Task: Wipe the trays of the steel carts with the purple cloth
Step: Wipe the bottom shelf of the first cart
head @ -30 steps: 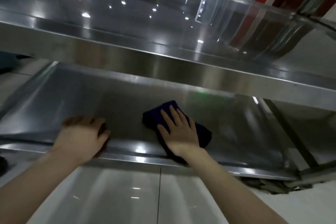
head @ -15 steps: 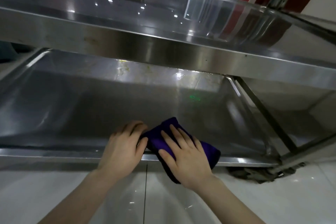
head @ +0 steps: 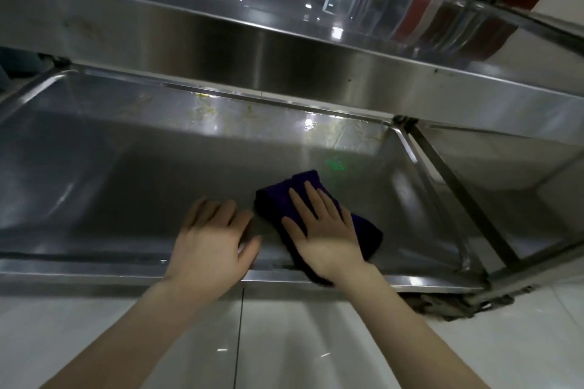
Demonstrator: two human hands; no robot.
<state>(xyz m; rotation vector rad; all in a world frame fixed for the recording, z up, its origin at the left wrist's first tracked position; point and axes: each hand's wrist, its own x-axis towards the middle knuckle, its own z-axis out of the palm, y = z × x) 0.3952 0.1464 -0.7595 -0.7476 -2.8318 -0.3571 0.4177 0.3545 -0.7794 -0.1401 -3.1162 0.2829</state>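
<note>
Pressing the purple cloth flat on the floor of the lower tray, the right hand lies palm-down with its fingers straight and slightly spread. It pinches nothing and only bears down. The cloth is folded into a thick pad and sits toward 5 o'clock in the tray, its near end lapping over the front rim under the wrist. The left hand is at the cloth's 9 o'clock, just beside it but apart, with its fingers loose and extended and its palm over the front rim. It holds nothing. Motion blur hides whether it leans on the steel.

The step in hand looks like wiping the lower tray's floor, with much of it yet to cover. Even pressure through the whole palm should keep the pad from bunching, and overlapping strokes should leave no streaks on the reflective metal. Yellowish smears mark the far wall at 12 o'clock. They probably need firmer, shorter rubs and perhaps a clean fold of cloth. The upper tray overhangs that side, so the reach has to stay low. At 1 o'clock, by the slanted frame bar, fingertips could push the cloth into the corner seam. The left hand could steady the cart at the rim.
</note>
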